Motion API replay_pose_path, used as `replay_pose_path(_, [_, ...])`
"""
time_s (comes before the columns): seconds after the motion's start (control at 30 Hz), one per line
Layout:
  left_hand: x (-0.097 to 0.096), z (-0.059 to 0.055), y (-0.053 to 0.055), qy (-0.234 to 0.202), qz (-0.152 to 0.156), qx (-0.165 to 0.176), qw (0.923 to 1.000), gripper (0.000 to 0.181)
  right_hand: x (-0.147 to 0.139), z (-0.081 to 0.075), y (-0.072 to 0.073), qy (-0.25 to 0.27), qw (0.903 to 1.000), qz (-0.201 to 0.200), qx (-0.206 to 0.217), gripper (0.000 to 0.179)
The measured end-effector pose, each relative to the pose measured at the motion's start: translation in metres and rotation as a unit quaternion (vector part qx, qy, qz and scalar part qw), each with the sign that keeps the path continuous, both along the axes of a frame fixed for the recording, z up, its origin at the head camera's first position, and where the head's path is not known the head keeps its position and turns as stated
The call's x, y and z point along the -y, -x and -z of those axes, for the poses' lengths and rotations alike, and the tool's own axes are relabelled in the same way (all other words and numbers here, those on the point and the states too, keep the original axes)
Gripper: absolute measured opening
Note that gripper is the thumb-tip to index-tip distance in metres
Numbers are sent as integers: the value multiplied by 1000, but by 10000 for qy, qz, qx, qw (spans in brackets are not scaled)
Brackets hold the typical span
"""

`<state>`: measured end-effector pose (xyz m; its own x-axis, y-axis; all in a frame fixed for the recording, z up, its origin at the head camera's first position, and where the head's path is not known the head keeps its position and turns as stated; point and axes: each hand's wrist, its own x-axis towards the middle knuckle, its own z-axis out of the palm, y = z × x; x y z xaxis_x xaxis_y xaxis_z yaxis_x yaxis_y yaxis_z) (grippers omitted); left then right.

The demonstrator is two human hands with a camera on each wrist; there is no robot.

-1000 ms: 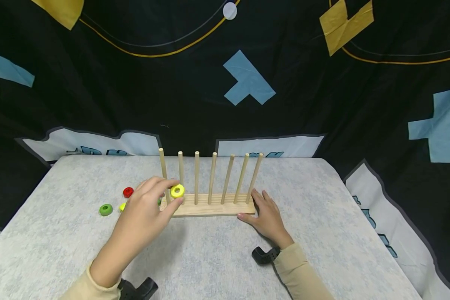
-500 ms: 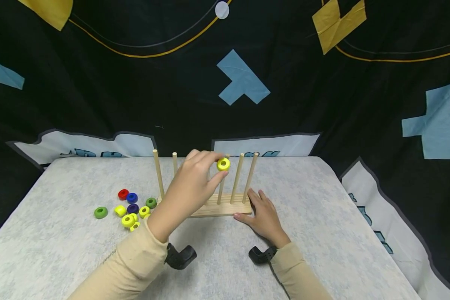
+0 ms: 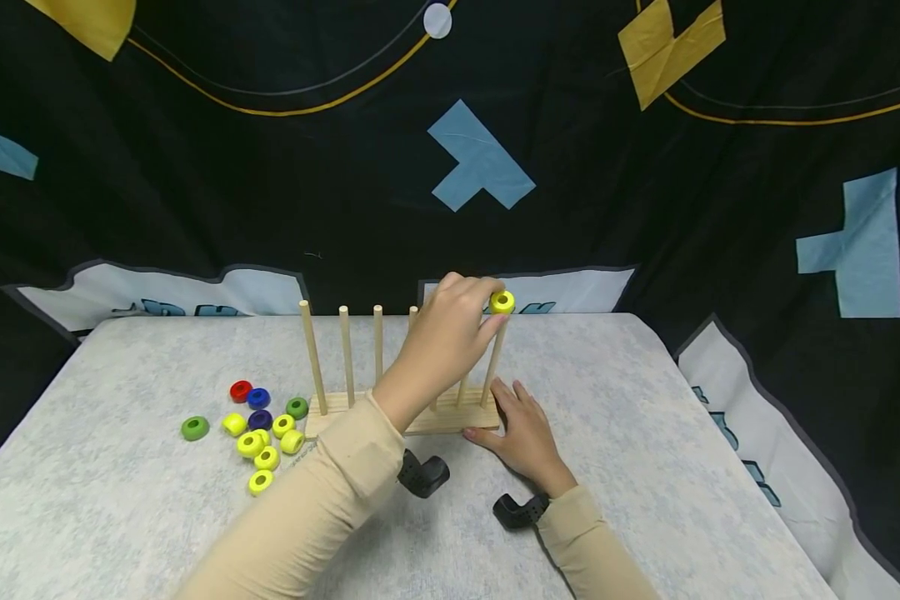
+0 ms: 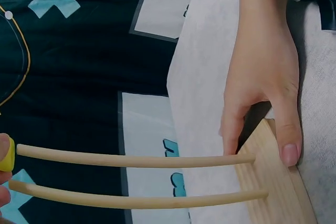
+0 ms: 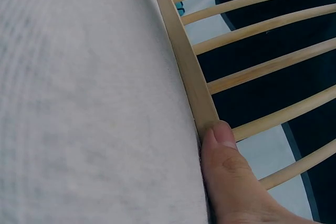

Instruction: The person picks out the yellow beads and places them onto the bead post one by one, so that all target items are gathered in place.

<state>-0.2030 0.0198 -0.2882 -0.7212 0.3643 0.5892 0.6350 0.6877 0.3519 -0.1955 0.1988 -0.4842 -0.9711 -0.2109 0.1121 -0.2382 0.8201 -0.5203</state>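
Bead [image 3: 503, 298] pinched between left hand's [image 3: 450, 333] thumb and finger, right at the rightmost peg's [image 3: 493, 360] tip, while the right hand [image 3: 527, 440] grips the base [image 3: 450, 422] end!

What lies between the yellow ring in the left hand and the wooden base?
The rightmost peg, with nothing threaded on its shaft, between the yellow ring and the wooden base; the left wrist view shows it.

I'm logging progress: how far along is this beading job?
Done: little yet; the right hand holds the base, but nothing shows seated on the pegs. In hand: the left hand pinches a yellow bead at the tip of the rightmost peg. Apparently remaining: the loose beads on the table.
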Motion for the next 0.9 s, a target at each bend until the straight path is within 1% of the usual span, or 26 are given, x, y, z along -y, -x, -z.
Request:
replay_pose_path(0.17, [-5, 1, 5, 225, -201, -123, 9995, 33, 1, 0, 0, -50, 10000, 20, -6, 96])
replay_pose_path(0.33, [-7, -1, 6, 235, -174, -156, 9995, 32, 1, 0, 1, -49, 10000, 24, -17, 97])
replay_pose_path(0.5, [-8, -2, 6, 290, -114, -51, 9995, 33, 1, 0, 1, -49, 10000, 5, -32, 97])
replay_pose_path(0.67, [-9, 0, 6, 351, -28, 128, 9993, 32, 0, 0, 0, -77, 10000, 30, 11, 97])
replay_pose_path(0.9, [-10, 2, 7, 503, -53, 228, 9985, 38, 1, 0, -1, -84, 9999, 65, 49, 98])
